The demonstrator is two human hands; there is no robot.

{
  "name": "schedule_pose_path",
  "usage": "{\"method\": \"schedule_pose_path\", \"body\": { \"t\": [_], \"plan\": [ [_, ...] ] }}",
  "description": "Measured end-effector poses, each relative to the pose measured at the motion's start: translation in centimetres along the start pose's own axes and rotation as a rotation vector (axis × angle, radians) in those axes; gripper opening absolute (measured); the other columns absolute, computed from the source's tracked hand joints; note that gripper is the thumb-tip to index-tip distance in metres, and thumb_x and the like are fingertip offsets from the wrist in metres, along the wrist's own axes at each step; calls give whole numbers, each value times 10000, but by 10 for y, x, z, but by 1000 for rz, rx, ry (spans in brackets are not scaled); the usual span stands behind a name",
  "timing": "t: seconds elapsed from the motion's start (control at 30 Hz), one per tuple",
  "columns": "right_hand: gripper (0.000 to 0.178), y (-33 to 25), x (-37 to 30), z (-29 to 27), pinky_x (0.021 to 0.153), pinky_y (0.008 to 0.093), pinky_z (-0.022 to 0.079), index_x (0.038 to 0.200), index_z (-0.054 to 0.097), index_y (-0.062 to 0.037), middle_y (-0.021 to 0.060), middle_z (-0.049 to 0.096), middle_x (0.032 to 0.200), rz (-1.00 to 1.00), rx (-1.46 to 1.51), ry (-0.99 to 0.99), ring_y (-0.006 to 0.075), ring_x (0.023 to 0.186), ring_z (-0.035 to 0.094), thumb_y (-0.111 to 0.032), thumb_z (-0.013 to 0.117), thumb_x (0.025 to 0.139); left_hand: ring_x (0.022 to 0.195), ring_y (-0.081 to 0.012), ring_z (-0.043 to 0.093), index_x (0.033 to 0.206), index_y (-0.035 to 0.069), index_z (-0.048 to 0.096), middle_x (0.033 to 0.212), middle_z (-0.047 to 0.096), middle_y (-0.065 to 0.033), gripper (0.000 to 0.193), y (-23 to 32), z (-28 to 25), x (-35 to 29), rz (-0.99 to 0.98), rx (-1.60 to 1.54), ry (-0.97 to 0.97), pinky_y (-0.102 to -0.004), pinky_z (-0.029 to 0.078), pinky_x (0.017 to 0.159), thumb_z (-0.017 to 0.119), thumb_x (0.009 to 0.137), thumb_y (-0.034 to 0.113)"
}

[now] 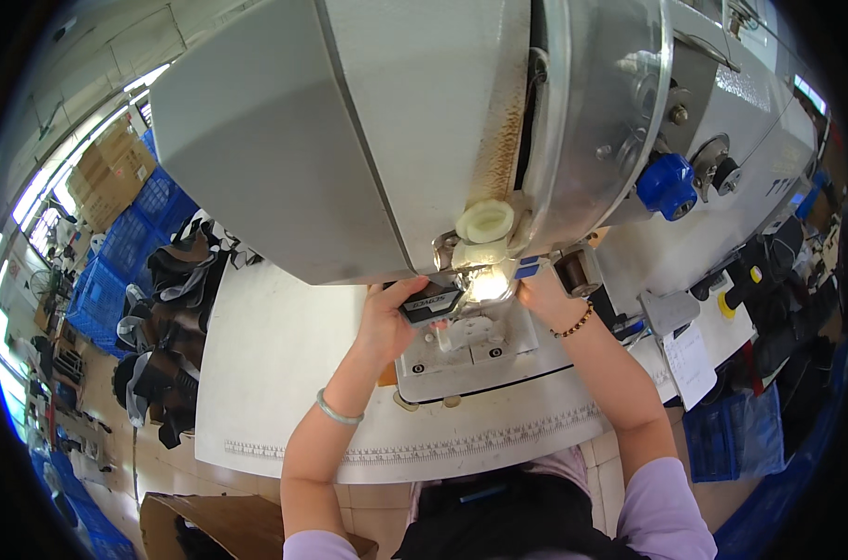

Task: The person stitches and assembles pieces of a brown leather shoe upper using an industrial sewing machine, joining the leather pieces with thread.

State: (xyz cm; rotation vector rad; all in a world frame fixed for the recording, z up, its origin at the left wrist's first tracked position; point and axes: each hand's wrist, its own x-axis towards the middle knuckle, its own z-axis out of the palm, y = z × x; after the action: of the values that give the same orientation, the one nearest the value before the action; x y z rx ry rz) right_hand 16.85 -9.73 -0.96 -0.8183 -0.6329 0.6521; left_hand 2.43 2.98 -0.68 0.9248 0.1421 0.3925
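Note:
A large grey sewing machine (246, 140) fills the upper middle, its lit stitching area low at the front. My left hand (386, 322) is closed on a dark piece with a grey lettered patch (433, 301), left of the light. Fingers and thumb press on its left end. To the right of the light is my right hand (543, 297), its fingertips partly hidden behind machine parts, so I cannot see what they hold. Between the hands, a metal plate (475, 350) lies under the stitching area. A pale green ring-shaped part (485, 221) sits just above the light.
The white table (274, 373) has a printed ruler (461, 449) along its front edge. Dark shoe parts (167, 345) are heaped at the left beside blue crates (106, 299). A cardboard box (228, 523) stands below. On the right are a paper sheet (690, 364) and a blue bin (734, 437).

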Motion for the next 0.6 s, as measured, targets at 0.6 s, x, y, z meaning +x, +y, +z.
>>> {"method": "schedule_pose_path", "body": {
  "t": [0.6],
  "plan": [
    [223, -7, 7, 3, 719, 272, 517, 1096, 486, -70, 53, 565, 970, 225, 42, 75, 140, 848, 578, -207, 414, 935, 929, -320, 590, 1038, -16, 533, 1014, 594, -182, 332, 1, -39, 26, -187, -342, 16, -467, 470, 831, 488, 834, 241]
  ]
}}
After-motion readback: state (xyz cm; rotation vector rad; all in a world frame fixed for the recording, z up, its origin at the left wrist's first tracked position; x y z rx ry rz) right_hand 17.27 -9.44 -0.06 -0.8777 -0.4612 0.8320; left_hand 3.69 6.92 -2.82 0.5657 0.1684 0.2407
